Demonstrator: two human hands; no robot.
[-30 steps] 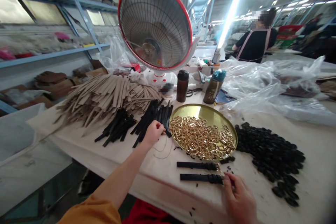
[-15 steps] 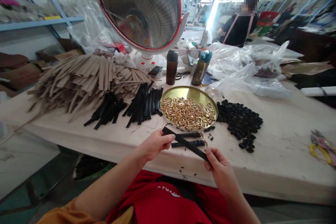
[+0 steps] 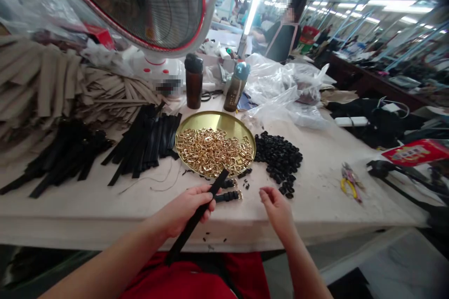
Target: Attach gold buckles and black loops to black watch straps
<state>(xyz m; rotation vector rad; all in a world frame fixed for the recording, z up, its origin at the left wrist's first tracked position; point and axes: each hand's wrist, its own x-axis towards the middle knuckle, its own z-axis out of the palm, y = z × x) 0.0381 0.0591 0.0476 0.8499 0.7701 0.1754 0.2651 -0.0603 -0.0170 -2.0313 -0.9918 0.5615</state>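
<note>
My left hand [image 3: 185,209] is closed round a long black strap [image 3: 213,188], which slants from my lap up toward a round gold tray [image 3: 214,121]. The tray holds several gold buckles [image 3: 212,151]. My right hand [image 3: 277,205] hovers just above the table edge with fingers loosely curled and holds nothing I can see. It is close to a heap of small black loops [image 3: 278,156]. Two finished black straps with gold buckles [image 3: 228,195] lie between my hands, in front of the tray.
Piles of black straps [image 3: 147,142] and beige strips [image 3: 52,88] cover the table's left side. A red-rimmed heater dish [image 3: 147,0], two bottles [image 3: 193,81] and plastic bags [image 3: 284,88] stand behind the tray. Pliers [image 3: 349,180] lie to the right. A person [image 3: 284,32] works far back.
My left hand took a black strap from the pile and brought it toward me. My right hand briefly gripped its lower end, then let go. The view swung right and down.
</note>
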